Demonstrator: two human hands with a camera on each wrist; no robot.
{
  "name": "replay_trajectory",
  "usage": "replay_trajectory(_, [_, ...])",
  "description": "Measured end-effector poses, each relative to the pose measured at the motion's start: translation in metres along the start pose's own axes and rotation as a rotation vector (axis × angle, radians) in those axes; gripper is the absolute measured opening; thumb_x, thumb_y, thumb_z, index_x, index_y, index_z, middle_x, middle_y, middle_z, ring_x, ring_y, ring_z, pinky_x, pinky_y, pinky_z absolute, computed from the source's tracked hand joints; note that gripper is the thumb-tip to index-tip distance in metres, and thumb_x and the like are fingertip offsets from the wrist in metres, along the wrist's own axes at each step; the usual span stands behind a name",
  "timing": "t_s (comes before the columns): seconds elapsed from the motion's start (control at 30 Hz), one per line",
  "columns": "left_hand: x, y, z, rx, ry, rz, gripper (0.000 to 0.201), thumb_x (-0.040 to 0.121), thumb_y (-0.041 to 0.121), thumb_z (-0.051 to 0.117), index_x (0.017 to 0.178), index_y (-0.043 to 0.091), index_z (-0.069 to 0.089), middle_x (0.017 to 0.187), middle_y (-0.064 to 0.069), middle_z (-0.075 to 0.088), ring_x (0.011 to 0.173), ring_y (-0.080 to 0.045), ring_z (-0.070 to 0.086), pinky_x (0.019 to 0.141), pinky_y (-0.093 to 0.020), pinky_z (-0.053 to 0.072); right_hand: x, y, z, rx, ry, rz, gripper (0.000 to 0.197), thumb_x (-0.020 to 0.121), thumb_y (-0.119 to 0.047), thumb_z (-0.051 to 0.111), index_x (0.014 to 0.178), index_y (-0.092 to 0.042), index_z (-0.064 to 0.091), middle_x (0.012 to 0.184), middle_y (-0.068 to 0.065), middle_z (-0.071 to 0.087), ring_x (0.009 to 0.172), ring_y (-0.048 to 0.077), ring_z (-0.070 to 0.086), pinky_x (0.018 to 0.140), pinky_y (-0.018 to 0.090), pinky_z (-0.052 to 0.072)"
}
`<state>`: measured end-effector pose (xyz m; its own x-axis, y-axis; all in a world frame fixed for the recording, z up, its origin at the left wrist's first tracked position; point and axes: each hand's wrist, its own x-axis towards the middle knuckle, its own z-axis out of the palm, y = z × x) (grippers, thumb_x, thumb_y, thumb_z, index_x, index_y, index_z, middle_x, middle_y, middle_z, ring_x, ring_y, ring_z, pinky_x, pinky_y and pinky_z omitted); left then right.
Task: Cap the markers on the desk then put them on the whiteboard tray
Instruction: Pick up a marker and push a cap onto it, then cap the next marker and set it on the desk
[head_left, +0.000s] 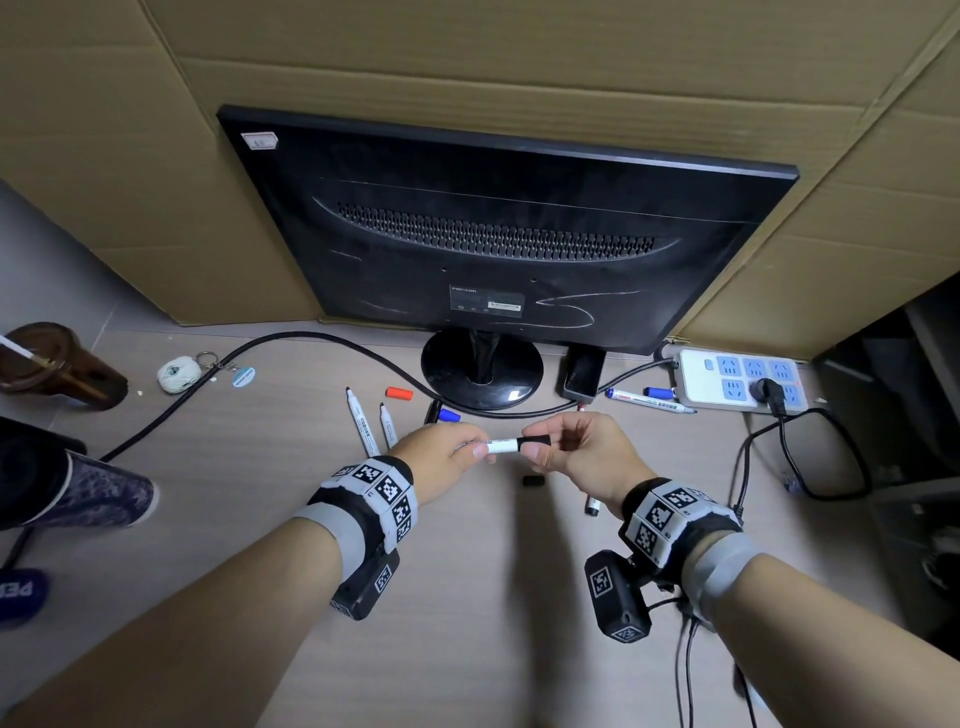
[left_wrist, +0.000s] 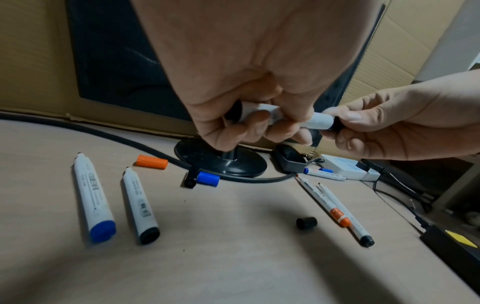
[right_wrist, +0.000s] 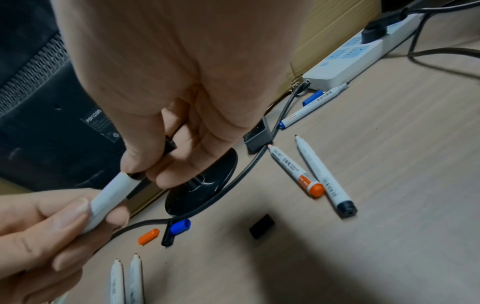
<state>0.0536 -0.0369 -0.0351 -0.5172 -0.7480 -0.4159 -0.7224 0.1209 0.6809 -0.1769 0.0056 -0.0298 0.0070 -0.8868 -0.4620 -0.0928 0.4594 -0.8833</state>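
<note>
My left hand (head_left: 470, 448) grips the barrel of a white marker (head_left: 501, 445) held level above the desk. My right hand (head_left: 545, 452) pinches a black cap (head_left: 535, 443) seated on the marker's right end. Two uncapped markers (left_wrist: 93, 197) (left_wrist: 140, 205) lie to the left. An orange-ended marker (left_wrist: 324, 202) and a black-ended marker (left_wrist: 345, 216) lie uncapped under my right hand. A blue marker (head_left: 649, 401) lies by the power strip. Loose caps lie about: orange (head_left: 399, 393), blue (head_left: 449, 415), short black (head_left: 533, 481).
The back of a black monitor (head_left: 493, 234) and its round base (head_left: 483, 369) stand just behind my hands, and a thick cable (head_left: 311, 340) curves past. A power strip (head_left: 743, 384) is at the right, a brown cup (head_left: 52, 369) and a keychain (head_left: 179, 374) at the left.
</note>
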Motion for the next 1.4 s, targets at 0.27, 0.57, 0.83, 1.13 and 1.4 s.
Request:
replay_trajectory(0.27, [0.005, 0.008, -0.003, 0.092, 0.009, -0.043, 0.026, 0.104, 0.037, 0.045, 0.100, 0.036, 0.071, 0.078, 0.005, 0.054, 0.070, -0.015, 0.051, 0.061, -0.029, 0.036, -0.002, -0.001, 0.001, 0.060, 0.020, 0.024, 0.019, 0.085, 0.007, 0.075, 0.104, 0.009, 0.072, 0.083, 0.023, 0.061, 0.058, 0.017, 0.071, 0.054, 0.015, 0.056])
replay_trajectory(0.57, [-0.009, 0.000, 0.010, -0.184, -0.064, -0.050, 0.024, 0.105, 0.034, 0.047, 0.110, 0.027, 0.069, 0.084, 0.005, 0.076, 0.054, -0.010, 0.057, 0.060, -0.025, 0.049, 0.006, 0.007, 0.014, 0.333, 0.023, 0.081, 0.028, 0.090, 0.003, 0.071, 0.117, 0.006, 0.063, 0.082, 0.015, 0.051, 0.084, 0.030, 0.069, 0.078, 0.033, 0.064])
replay_trajectory(0.83, [-0.021, -0.050, 0.001, -0.165, 0.093, -0.360, 0.025, 0.095, 0.038, 0.049, 0.083, 0.030, 0.070, 0.068, 0.008, 0.071, 0.058, -0.018, 0.060, 0.069, -0.036, 0.058, 0.032, 0.026, 0.040, 0.010, 0.077, 0.195, 0.019, 0.087, -0.001, 0.077, 0.101, -0.008, 0.067, 0.080, 0.005, 0.066, 0.076, 0.023, 0.073, 0.075, 0.041, 0.064])
replay_trajectory(1.13, [-0.020, -0.113, -0.013, 0.001, 0.304, -0.642, 0.016, 0.092, 0.036, 0.052, 0.090, 0.022, 0.060, 0.084, 0.003, 0.071, 0.078, -0.025, 0.069, 0.075, -0.036, 0.059, 0.058, 0.053, 0.098, -0.512, 0.064, 0.108, 0.024, 0.075, -0.029, 0.088, 0.089, -0.021, 0.071, 0.086, -0.009, 0.073, 0.085, 0.012, 0.070, 0.083, 0.029, 0.059])
replay_trajectory(1.4, [-0.008, -0.113, -0.016, -0.003, 0.404, -0.692, 0.020, 0.092, 0.041, 0.058, 0.092, 0.022, 0.055, 0.077, 0.002, 0.068, 0.066, -0.021, 0.065, 0.061, -0.030, 0.052, 0.069, 0.047, 0.108, -0.511, 0.152, 0.010, 0.029, 0.077, -0.042, 0.085, 0.092, -0.024, 0.068, 0.088, -0.012, 0.073, 0.082, 0.004, 0.068, 0.079, 0.016, 0.052])
